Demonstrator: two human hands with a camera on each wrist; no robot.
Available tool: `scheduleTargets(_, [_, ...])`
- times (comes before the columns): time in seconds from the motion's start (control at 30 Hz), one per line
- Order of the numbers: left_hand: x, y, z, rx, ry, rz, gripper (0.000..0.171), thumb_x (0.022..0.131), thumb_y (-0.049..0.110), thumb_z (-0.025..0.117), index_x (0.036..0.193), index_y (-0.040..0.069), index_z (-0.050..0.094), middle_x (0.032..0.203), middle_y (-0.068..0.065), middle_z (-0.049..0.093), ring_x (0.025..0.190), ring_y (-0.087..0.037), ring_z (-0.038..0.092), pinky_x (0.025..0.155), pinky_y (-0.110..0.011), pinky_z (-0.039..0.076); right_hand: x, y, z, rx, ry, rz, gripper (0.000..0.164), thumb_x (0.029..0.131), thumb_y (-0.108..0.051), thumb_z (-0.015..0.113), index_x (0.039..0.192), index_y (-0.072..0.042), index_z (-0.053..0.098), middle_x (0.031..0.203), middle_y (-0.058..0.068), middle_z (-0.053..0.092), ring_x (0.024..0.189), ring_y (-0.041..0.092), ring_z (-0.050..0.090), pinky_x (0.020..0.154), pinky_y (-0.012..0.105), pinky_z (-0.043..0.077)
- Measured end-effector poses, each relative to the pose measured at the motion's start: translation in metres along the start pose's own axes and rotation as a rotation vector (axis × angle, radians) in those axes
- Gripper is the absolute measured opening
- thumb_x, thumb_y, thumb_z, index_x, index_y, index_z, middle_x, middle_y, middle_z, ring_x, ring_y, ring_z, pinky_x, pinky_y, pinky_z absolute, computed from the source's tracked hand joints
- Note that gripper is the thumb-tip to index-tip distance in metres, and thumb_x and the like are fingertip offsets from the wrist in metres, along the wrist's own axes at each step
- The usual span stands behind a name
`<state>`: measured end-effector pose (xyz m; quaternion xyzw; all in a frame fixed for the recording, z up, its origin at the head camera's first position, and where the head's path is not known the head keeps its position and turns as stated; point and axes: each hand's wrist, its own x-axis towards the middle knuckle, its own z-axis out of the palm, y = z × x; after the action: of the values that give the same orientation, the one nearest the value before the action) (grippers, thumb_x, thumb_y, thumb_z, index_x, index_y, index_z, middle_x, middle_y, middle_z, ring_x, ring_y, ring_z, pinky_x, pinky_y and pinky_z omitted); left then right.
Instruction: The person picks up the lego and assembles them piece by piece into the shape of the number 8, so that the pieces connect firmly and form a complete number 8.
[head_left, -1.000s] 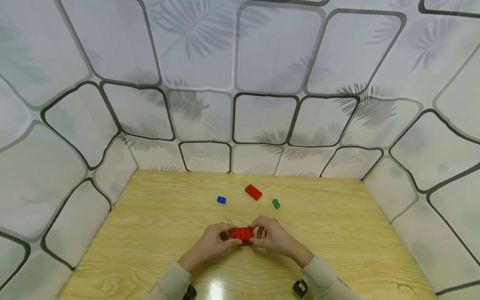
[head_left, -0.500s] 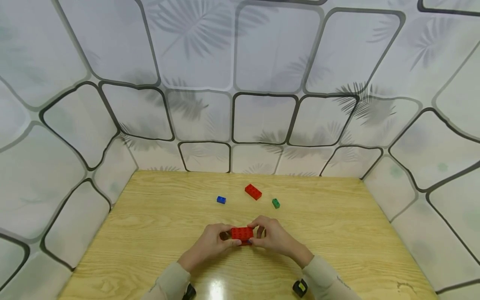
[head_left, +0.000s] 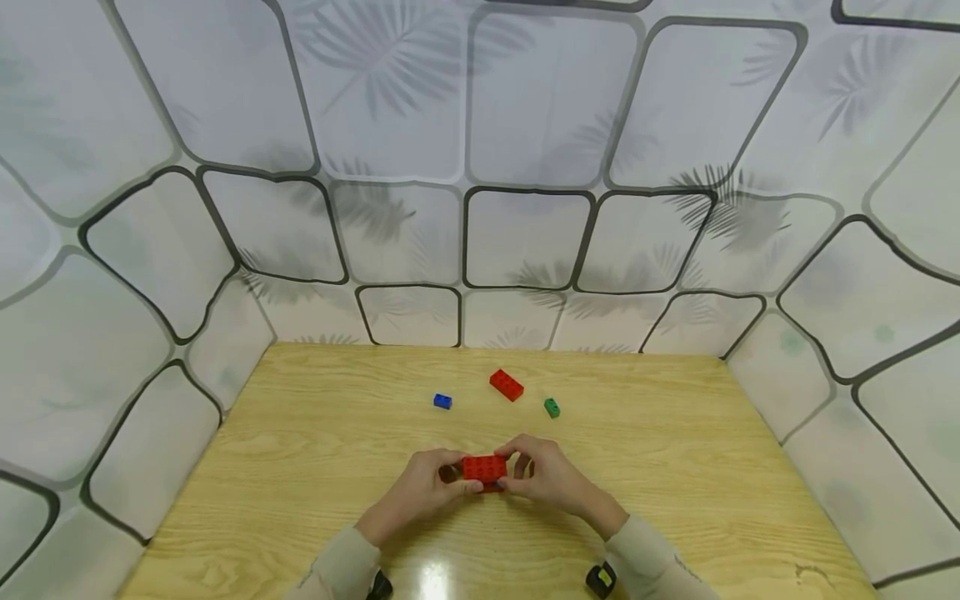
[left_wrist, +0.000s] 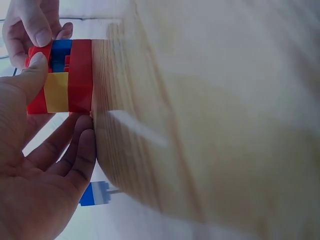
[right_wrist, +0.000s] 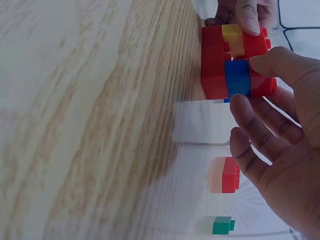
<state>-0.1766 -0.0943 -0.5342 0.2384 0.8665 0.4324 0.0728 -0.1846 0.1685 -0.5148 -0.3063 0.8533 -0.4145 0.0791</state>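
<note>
A small stack of toy building bricks stands on the table between both hands. Its top red brick (head_left: 485, 467) has studs facing up. Beneath it, the wrist views show a yellow brick (left_wrist: 56, 93) at the left end and a blue brick (right_wrist: 237, 77) at the right, with a gap between. A lower red brick (right_wrist: 213, 62) forms the base. My left hand (head_left: 425, 483) pinches the stack's left end, its thumb on the near side of the top brick. At the right end, my right hand (head_left: 551, 477) pinches the top brick between thumb and fingers.
Beyond the stack on the wooden table (head_left: 300, 467) lie a loose red brick (head_left: 507, 385), a small blue brick (head_left: 442, 402) and a small green brick (head_left: 552, 407). A patterned curtain (head_left: 528, 242) encloses the table's back and sides.
</note>
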Motion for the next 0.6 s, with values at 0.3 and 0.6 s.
scheduleTargets(0.3, [-0.0001,0.0013,-0.0007,-0.004,-0.008,-0.011,0.037,0.096,0.041,0.077,0.12,0.013,0.078,0.098,0.004,0.075,0.081,-0.004,0.057,0.071,-0.023,0.048,-0.0008,-0.0007,-0.001,-0.014,-0.002,0.02,0.035,0.095,-0.018,0.08,0.128,-0.012,0.07,0.115,0.002,0.073,0.08,0.001,0.063,0.066,0.022,0.056])
scheduleTargets(0.6, [0.0003,0.0011,-0.0007,-0.001,-0.016,-0.023,0.038,0.096,0.042,0.077,0.122,0.014,0.078,0.099,0.004,0.075,0.08,-0.006,0.057,0.072,-0.023,0.048,-0.0027,0.001,-0.0055,-0.015,-0.022,0.034,0.036,0.094,-0.012,0.077,0.13,-0.011,0.07,0.119,0.005,0.073,0.083,0.002,0.064,0.071,0.023,0.056])
